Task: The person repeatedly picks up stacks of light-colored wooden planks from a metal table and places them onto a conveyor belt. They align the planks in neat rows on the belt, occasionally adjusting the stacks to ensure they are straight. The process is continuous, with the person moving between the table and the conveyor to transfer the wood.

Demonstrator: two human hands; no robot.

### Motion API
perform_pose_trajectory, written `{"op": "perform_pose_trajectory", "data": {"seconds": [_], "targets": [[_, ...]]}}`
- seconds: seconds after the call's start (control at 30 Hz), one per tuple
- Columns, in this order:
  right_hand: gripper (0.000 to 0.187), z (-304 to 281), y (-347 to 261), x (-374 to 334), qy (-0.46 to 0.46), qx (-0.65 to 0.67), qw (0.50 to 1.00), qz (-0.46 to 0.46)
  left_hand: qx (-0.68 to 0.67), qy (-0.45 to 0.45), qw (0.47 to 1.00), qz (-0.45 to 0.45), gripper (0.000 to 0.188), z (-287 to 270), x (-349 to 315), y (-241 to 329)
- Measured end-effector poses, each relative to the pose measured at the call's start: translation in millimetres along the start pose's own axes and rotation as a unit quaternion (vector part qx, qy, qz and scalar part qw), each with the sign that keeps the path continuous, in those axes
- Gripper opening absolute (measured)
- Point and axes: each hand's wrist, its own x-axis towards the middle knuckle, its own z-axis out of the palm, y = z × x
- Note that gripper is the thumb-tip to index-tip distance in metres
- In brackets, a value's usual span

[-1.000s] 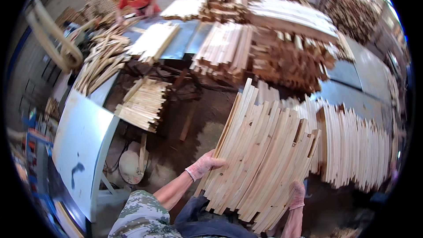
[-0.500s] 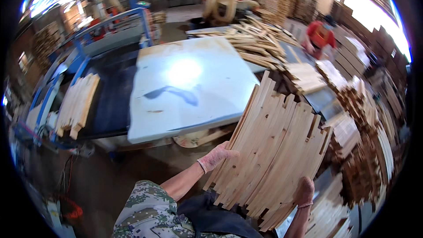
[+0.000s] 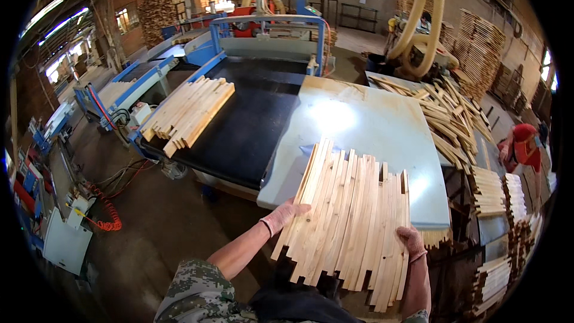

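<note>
Between my two gloved hands is a wide bundle of pale wood strips [image 3: 347, 215], laid side by side with uneven ends. My left hand [image 3: 287, 212] grips its left edge, thumb on top. My right hand [image 3: 412, 243] is closed around the right edge. The bundle's far end overlaps the near part of a white tabletop [image 3: 371, 107] in view. Left of that lies a black conveyor belt [image 3: 254, 107], with another group of wood strips [image 3: 191, 113] on its left side. The undersides of my fingers are hidden.
A blue machine frame [image 3: 269, 19] spans the belt's far end. Loose sticks [image 3: 454, 119] are heaped beyond the white tabletop. A person in red [image 3: 521, 146] is at the far right, near stacked strips [image 3: 487, 191]. A red coiled hose [image 3: 109, 218] hangs at left.
My view has turned left, bringing more of the belt and machine into sight. I have swung the bundle from the right-hand stacks toward the white tabletop, both hands still holding it.
</note>
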Motion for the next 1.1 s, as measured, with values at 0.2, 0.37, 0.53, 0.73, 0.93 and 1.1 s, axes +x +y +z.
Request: {"op": "perform_pose_trajectory", "data": {"seconds": [0.2, 0.37, 0.53, 0.73, 0.93, 1.1], "targets": [[0.063, 35, 5, 97, 0.050, 0.081, 0.995, 0.011, 0.044, 0.039, 0.998, -0.006, 0.090, -47, 74, 44], [0.053, 43, -5, 182, 0.068, 0.091, 0.994, 0.008, 0.486, 0.086, 0.868, -0.060, 0.105, -53, 145, 147], [0.041, 113, -24, 260, 0.039, 0.089, 0.995, 0.002, 0.596, 0.192, 0.777, -0.062, 0.119, -89, 180, 191], [0.027, 264, -34, 339, 0.029, 0.045, 0.998, 0.030, 0.641, 0.306, 0.704, -0.005, 0.114, -200, 187, 187], [0.037, 437, -9, 390, -0.028, 0.072, 0.996, 0.044, 0.697, 0.374, 0.611, -0.020, 0.107, -350, 161, 207], [0.042, 548, 7, 397, -0.036, 0.066, 0.996, 0.057, 0.709, 0.382, 0.592, -0.032, 0.106, -451, 138, 230]]}}
